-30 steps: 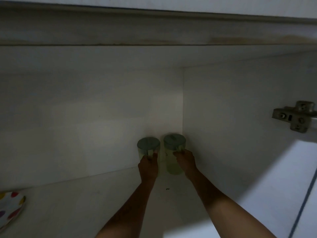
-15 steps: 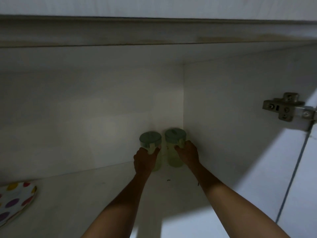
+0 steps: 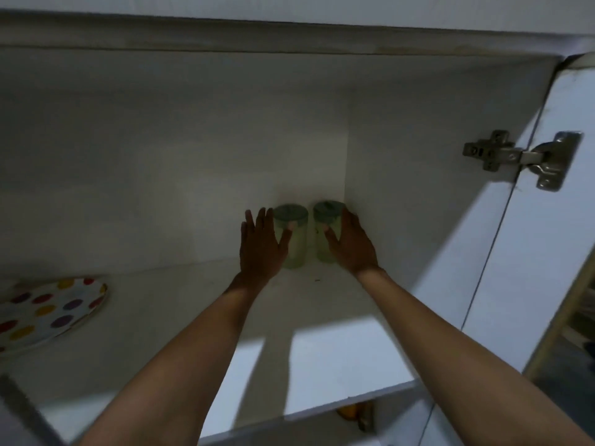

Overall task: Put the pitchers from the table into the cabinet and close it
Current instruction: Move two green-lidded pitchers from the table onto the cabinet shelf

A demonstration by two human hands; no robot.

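While both bare arms reach deep inside, the white cabinet (image 3: 418,175) stands open, its shelf (image 3: 180,333) dim at the back and lit in a pale patch near the front edge. Its door (image 3: 557,220) is swung out to the right, hanging on a metal hinge (image 3: 521,159) fixed to the right side wall. At the far left of the shelf lies a white plate (image 3: 48,313) with coloured dots, well apart from everything else and partly cut off by the frame edge.

Two pitchers stand upright in the back right corner, side by side and just apart from each other, each pale green and see-through with a darker green lid. The left pitcher (image 3: 294,249) sits just left of the right pitcher (image 3: 323,236), which stands close to the side wall.

The left hand (image 3: 259,249) is spread flat, fingers apart and pointing up, with its thumb lying against the front of the left pitcher; the other fingers rise beside the pitcher without wrapping it. The right hand (image 3: 352,243) is likewise loose, fingers slightly apart along the right pitcher's outer side and the thumb resting on its front. Neither hand clamps its pitcher.

A tiny dark speck (image 3: 317,280) lies on the shelf in front of the pitchers.
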